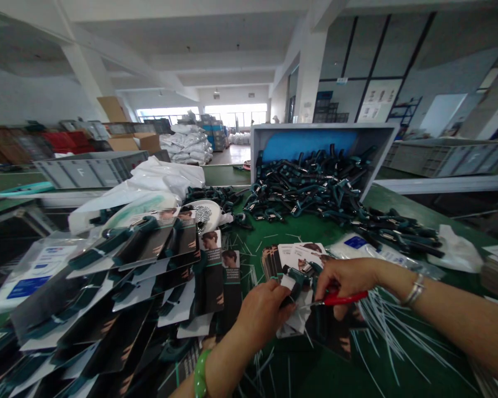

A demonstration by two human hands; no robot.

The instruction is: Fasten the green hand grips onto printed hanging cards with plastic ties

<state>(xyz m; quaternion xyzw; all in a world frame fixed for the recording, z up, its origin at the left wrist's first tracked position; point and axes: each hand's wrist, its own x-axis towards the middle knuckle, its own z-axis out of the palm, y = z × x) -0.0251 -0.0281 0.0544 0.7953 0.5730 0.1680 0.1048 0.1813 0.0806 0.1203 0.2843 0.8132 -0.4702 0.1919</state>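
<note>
My left hand (pixel 263 315) grips a dark teal tool (pixel 296 282) fixed to a white backing card, at the bottom middle of the view. My right hand (pixel 344 282) is right beside it, closed around a pair of red-handled snips (pixel 340 299) whose metal tip reaches toward the tool. A small stack of printed cards (pixel 294 260) lies just beyond my hands. Thin white plastic strands (pixel 392 331) lie scattered on the green work mat (pixel 382 221) under my right forearm. A large heap of carded tools (pixel 108 293) is piled to my left.
A tilted grey crate (pixel 323 138) spills many loose teal tools (pixel 311 188) onto the mat. White plastic bags (pixel 157 185) lie at the mat's far left. Grey crates (pixel 87 168), stacked sacks (pixel 186 143) and cardboard boxes (pixel 133 141) stand farther back in the hall.
</note>
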